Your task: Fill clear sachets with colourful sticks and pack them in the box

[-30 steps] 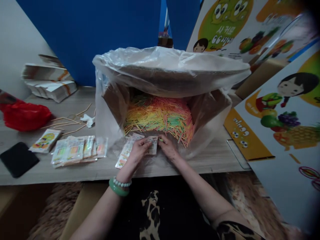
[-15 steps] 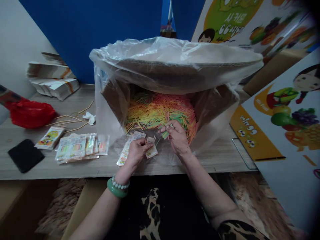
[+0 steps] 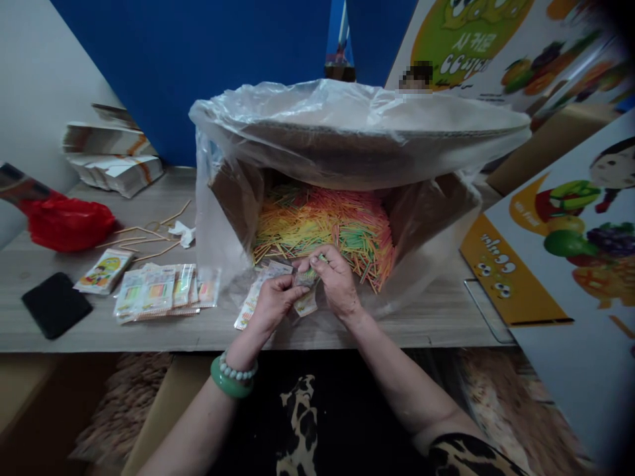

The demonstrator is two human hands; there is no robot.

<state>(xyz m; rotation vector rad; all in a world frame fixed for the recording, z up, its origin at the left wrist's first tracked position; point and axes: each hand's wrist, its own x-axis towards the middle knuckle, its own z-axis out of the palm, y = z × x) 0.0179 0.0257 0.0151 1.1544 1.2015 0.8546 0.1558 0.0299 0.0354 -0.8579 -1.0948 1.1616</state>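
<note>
Left hand (image 3: 274, 303) pinches a small packet (image 3: 306, 305) between both hands; right hand (image 3: 338, 284) curls tight round greenish sticks (image 3: 308, 276) beside it (mouth unclear from here). I'd keep sticks squared, packet steady.

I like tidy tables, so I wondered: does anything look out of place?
Somewhat: thin tan sticks lie scattered at differing angles beside a red bag and crumpled white scrap, untidier than the overlapping packets.
</note>
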